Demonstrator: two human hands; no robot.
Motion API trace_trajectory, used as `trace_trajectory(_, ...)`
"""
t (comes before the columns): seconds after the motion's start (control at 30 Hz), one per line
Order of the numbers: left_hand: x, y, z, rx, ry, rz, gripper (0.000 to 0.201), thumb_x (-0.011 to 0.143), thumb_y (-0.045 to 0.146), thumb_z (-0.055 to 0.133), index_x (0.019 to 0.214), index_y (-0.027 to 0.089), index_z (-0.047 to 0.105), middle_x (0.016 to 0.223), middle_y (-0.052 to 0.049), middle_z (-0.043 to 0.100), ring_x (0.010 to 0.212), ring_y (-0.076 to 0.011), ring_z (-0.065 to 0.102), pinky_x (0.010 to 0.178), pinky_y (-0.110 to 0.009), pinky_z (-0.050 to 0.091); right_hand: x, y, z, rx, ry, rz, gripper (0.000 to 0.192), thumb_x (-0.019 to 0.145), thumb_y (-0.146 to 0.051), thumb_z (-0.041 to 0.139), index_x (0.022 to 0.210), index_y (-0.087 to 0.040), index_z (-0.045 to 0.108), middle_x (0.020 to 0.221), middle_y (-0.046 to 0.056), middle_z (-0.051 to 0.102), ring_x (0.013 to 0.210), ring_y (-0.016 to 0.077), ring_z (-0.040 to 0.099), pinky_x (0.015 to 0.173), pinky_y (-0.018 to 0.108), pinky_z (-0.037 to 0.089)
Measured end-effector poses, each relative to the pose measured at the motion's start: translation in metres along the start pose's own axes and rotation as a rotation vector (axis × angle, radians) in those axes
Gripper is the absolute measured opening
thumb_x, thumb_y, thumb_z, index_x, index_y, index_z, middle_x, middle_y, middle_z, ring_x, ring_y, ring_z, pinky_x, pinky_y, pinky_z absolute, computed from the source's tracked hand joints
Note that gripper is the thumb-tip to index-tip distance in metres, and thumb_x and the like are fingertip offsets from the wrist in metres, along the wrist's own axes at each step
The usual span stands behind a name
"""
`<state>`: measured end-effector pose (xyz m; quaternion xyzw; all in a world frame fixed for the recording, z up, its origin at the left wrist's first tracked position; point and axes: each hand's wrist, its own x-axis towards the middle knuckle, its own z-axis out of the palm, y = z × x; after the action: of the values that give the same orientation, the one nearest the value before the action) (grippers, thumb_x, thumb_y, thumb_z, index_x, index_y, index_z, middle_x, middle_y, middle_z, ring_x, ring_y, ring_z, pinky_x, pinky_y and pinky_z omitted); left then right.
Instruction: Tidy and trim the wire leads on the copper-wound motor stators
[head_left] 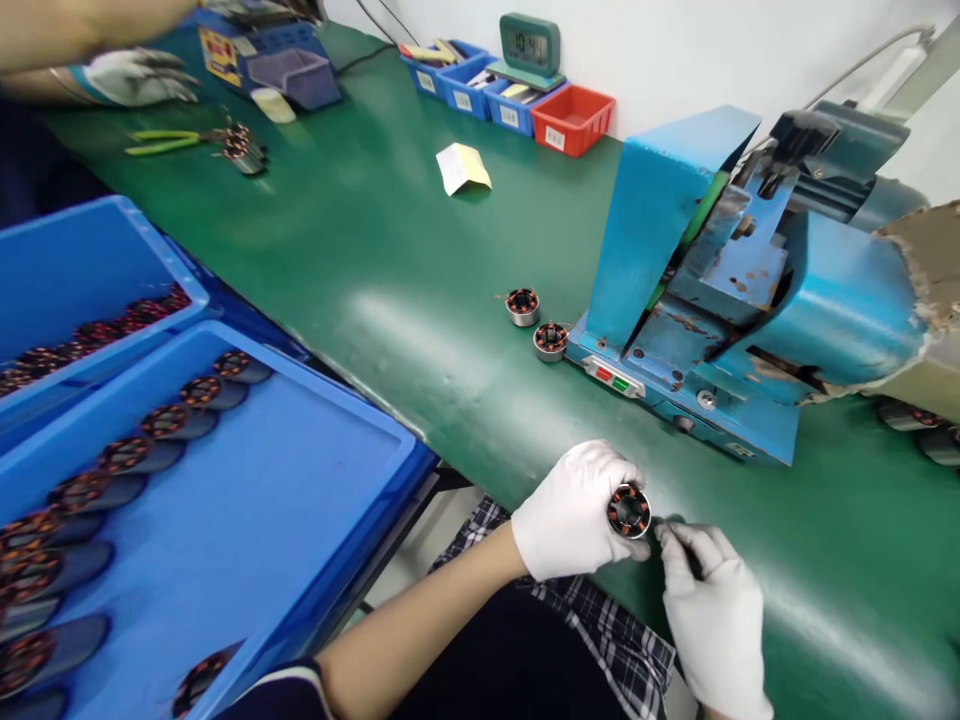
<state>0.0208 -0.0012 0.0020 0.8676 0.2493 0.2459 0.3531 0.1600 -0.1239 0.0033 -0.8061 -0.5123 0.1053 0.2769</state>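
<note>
My left hand (576, 512), in a white glove, grips a motor stator (628, 512) with its ring of copper windings turned up toward me. Thin wire ends stick out at its upper left. Just to the right, my right hand (711, 605), also gloved in white, has thumb and forefinger pinched together close to the stator. Its fingertips look dark, and whatever sits between them is too small to make out. Two more stators, one (523, 307) behind the other (551, 341), stand on the green table beside the blue machine (675, 290).
A blue tray (247, 480) at left holds a row of stators; another tray (97, 250) lies behind it. Small bins (574, 120), a clock (530, 45) and folded paper (463, 168) are at the back. A co-worker's gloved hand (139, 77) rests near green-handled pliers (169, 142).
</note>
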Motion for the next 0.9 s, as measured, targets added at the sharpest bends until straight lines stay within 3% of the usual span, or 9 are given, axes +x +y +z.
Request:
trace_trajectory(0.1, -0.001, -0.001, -0.001, 0.017, 0.033, 0.018, 0.064, 0.050, 0.047, 0.080, 0.097, 0.017, 0.050, 0.092, -0.006, 0.059, 0.088, -0.0238, 0.055, 0.089, -0.042, 0.043, 0.016, 0.007, -0.013, 0.116, -0.018, 0.092, 0.022, 0.079, -0.039, 0.057, 0.072, -0.020, 0.067, 0.073, 0.006, 0.067, 0.063, 0.0197, 0.062, 0.058, 0.029, 0.049)
trace_trajectory(0.2, -0.003, -0.003, -0.007, 0.003, 0.016, 0.107, 0.078, 0.055, 0.050, 0.077, 0.115, 0.014, 0.043, 0.108, -0.012, 0.056, 0.103, -0.0274, 0.052, 0.098, -0.046, 0.037, 0.025, -0.006, -0.018, 0.343, -0.048, 0.012, 0.018, 0.074, -0.037, 0.064, 0.080, -0.021, 0.068, 0.079, 0.005, 0.067, 0.070, 0.0191, 0.064, 0.063, 0.027, 0.051)
trace_trajectory(0.33, -0.003, -0.007, -0.014, -0.034, -0.121, 0.137, 0.052, 0.070, 0.032, 0.069, 0.113, 0.015, 0.045, 0.107, -0.010, 0.058, 0.102, -0.0231, 0.053, 0.098, -0.040, 0.037, 0.022, -0.028, -0.003, 0.394, -0.123, -0.156, 0.008, 0.072, -0.031, 0.065, 0.076, -0.026, 0.071, 0.077, 0.003, 0.063, 0.068, 0.0163, 0.062, 0.059, 0.025, 0.050)
trace_trajectory(0.47, -0.003, -0.007, -0.012, -0.052, -0.104, 0.096, 0.045, 0.065, 0.041, 0.074, 0.096, 0.016, 0.052, 0.093, -0.006, 0.060, 0.092, -0.0226, 0.055, 0.090, -0.039, 0.042, 0.011, -0.026, 0.011, 0.529, -0.040, -0.035, 0.013, 0.078, -0.027, 0.061, 0.066, -0.023, 0.065, 0.072, 0.001, 0.062, 0.068, 0.0149, 0.062, 0.060, 0.024, 0.050)
trace_trajectory(0.57, -0.002, -0.006, -0.010, -0.067, -0.084, 0.093, 0.045, 0.062, 0.039, 0.076, 0.093, 0.016, 0.052, 0.089, -0.005, 0.059, 0.089, -0.0220, 0.055, 0.087, -0.038, 0.042, 0.007, -0.020, 0.014, 0.373, 0.054, 0.065, 0.015, 0.080, -0.030, 0.059, 0.070, -0.021, 0.064, 0.075, 0.002, 0.062, 0.071, 0.0161, 0.061, 0.063, 0.026, 0.049)
trace_trajectory(0.77, -0.002, -0.004, -0.010, -0.071, -0.070, 0.076, 0.048, 0.059, 0.042, 0.078, 0.090, 0.018, 0.050, 0.087, -0.004, 0.057, 0.086, -0.0211, 0.055, 0.082, -0.036, 0.043, 0.015, -0.002, 0.008, -0.084, 0.141, 0.060, 0.028, 0.084, -0.037, 0.050, 0.073, -0.018, 0.068, 0.079, 0.008, 0.063, 0.070, 0.0221, 0.059, 0.066, 0.036, 0.045)
trace_trajectory(0.83, -0.002, -0.004, -0.010, -0.056, -0.050, 0.055, 0.052, 0.055, 0.047, 0.079, 0.088, 0.018, 0.049, 0.087, -0.004, 0.056, 0.086, -0.0221, 0.054, 0.081, -0.036, 0.043, 0.018, 0.001, 0.000, -0.059, 0.190, 0.087, 0.027, 0.083, -0.038, 0.053, 0.073, -0.018, 0.067, 0.078, 0.008, 0.063, 0.069, 0.0218, 0.059, 0.064, 0.035, 0.046)
trace_trajectory(0.9, -0.002, -0.004, -0.010, -0.050, -0.037, 0.058, 0.055, 0.055, 0.049, 0.078, 0.090, 0.018, 0.049, 0.089, -0.005, 0.056, 0.088, -0.0230, 0.054, 0.082, -0.037, 0.043, 0.019, -0.004, -0.007, 0.100, 0.168, 0.020, 0.021, 0.081, -0.038, 0.057, 0.076, -0.020, 0.066, 0.080, 0.006, 0.063, 0.073, 0.0201, 0.060, 0.066, 0.032, 0.049)
